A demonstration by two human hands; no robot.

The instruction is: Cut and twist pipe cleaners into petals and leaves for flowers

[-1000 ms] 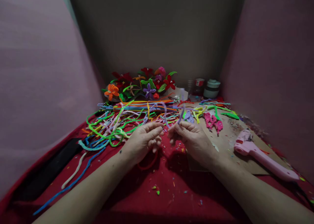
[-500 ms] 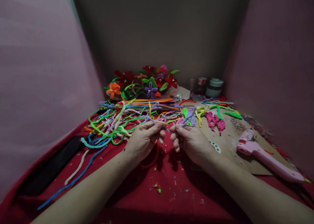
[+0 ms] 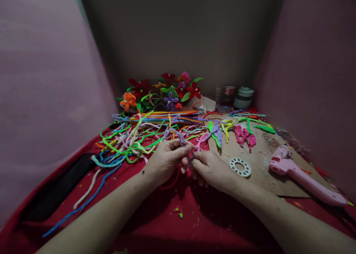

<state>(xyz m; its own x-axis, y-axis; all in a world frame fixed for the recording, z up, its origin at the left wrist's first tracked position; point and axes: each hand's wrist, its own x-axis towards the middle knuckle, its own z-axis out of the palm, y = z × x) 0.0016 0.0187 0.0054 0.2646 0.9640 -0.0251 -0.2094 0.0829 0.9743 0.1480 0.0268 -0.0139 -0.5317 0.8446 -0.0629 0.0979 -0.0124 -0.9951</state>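
Observation:
A fuzzy purple pipe cleaner [image 3: 180, 136] is pinched between my two hands, its loose part rising above the fingers. My left hand [image 3: 168, 158] grips it with thumb and forefinger. Close beside, my right hand [image 3: 210, 168] is closed on the same purple stem, its fingertips almost touching the left ones. Just beyond the hands lie a pink looped piece [image 3: 202, 139] and a purple-and-green leaf-like piece [image 3: 216, 133]. The lower fingers of both hands are partly hidden in shadow.
Many coloured pipe cleaners [image 3: 136, 139] spread to the left and behind. Finished pipe-cleaner flowers [image 3: 170, 100] stand at the back. On the cardboard [image 3: 258, 179] lie a white ring with holes [image 3: 232, 165] and a pink glue gun [image 3: 303, 179]. A black strip [image 3: 61, 187] lies left.
My right hand has moved down and turned inward against my left. The purple pipe cleaner's raised end has shifted from the right side to the left, uncovering the white ring.

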